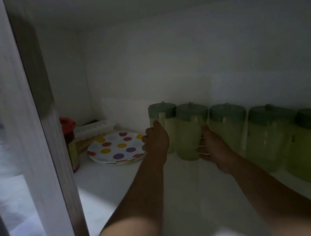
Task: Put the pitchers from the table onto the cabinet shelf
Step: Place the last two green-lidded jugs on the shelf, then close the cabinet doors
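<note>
Several pale green pitchers with darker green lids stand in a row along the back wall of the white cabinet shelf (133,186). My left hand (155,142) grips the handle of the leftmost pitcher (168,118), which stands at the left end of the row. My right hand (213,145) is closed around the handle of the second pitcher (187,139), beside it. More pitchers (263,133) continue to the right, touching one another, and the nearest ones are blurred.
A polka-dot plate (114,147) lies on the shelf just left of my left hand. Behind it are a clear ice tray (93,128) and a red-lidded jar (70,143). The open cabinet door (37,136) stands at the left.
</note>
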